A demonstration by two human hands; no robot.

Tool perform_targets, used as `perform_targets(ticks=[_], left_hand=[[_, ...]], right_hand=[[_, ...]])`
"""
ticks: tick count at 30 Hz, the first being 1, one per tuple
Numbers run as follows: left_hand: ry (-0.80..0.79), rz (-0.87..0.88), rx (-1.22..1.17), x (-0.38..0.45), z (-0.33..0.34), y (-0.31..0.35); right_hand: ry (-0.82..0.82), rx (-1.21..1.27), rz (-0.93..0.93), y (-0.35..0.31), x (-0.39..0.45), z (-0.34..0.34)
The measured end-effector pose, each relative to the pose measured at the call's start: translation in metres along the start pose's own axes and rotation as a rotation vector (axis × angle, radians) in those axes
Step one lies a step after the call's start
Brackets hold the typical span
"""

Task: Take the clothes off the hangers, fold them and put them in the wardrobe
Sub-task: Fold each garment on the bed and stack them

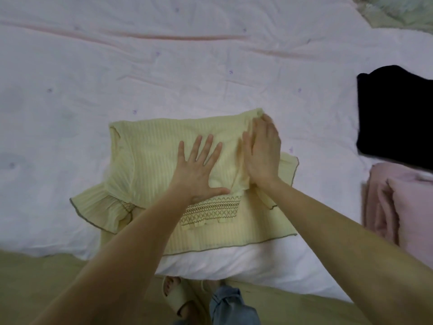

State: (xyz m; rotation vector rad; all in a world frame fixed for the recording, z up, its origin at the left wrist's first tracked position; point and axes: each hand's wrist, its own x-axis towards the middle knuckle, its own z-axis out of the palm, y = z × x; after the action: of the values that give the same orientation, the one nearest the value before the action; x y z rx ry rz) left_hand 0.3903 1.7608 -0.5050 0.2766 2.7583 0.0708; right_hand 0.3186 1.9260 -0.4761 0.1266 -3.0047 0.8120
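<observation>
A pale yellow striped top [150, 160] with smocked stitching and ruffled sleeves lies on the white quilt [117, 71] near the bed's front edge, its far part folded over. My left hand [199, 170] presses flat on the middle of the top, fingers spread and straight. My right hand [263, 151] lies on the right side of the fold with straight fingers, its fingertips at the top's far right corner. No hanger is in view.
A folded black garment [396, 116] lies at the right edge of the bed, with a pink garment [403, 207] just in front of it. A greenish cover [398, 12] shows at the far right corner. My sandalled foot [178, 299] stands on the floor below.
</observation>
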Motion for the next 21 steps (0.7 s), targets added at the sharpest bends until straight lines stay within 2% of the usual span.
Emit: perform_targets(ticks=[2,3,6,8,10,11,14,16,18,21], left_hand=[[0.027,-0.012,0.008,-0.005,0.001,-0.001],[0.03,-0.04,0.01,-0.01,0.001,-0.004],[0.004,-0.176,-0.029,-0.033,0.005,-0.023],[0.012,-0.246,-0.099,-0.054,0.009,-0.045],[0.078,-0.328,-0.133,-0.075,0.009,-0.063],[0.117,-0.392,-0.16,-0.086,0.008,-0.071],[0.177,-0.746,-0.428,-0.109,-0.008,-0.087],[0.154,-0.965,-0.602,-0.121,-0.016,-0.102],[0.059,-1.027,-0.748,-0.122,-0.016,-0.115],[-0.007,-1.009,-1.035,-0.124,-0.013,-0.13]], right_hand=[[-0.159,-0.199,-0.254,0.009,-0.03,0.007],[-0.242,-0.268,-0.284,0.019,-0.041,0.01],[-0.381,-0.37,-0.084,0.047,-0.057,0.011],[-0.371,-0.365,0.019,0.041,-0.061,0.005],[-0.307,-0.35,0.023,0.024,-0.063,-0.002],[-0.286,-0.33,-0.034,0.012,-0.065,-0.005],[-0.344,-0.262,-0.334,-0.023,-0.074,-0.003],[-0.413,-0.259,-0.487,-0.051,-0.082,0.009],[-0.449,-0.228,-0.498,-0.073,-0.085,0.023],[-0.498,-0.187,-0.353,-0.096,-0.1,0.047]])
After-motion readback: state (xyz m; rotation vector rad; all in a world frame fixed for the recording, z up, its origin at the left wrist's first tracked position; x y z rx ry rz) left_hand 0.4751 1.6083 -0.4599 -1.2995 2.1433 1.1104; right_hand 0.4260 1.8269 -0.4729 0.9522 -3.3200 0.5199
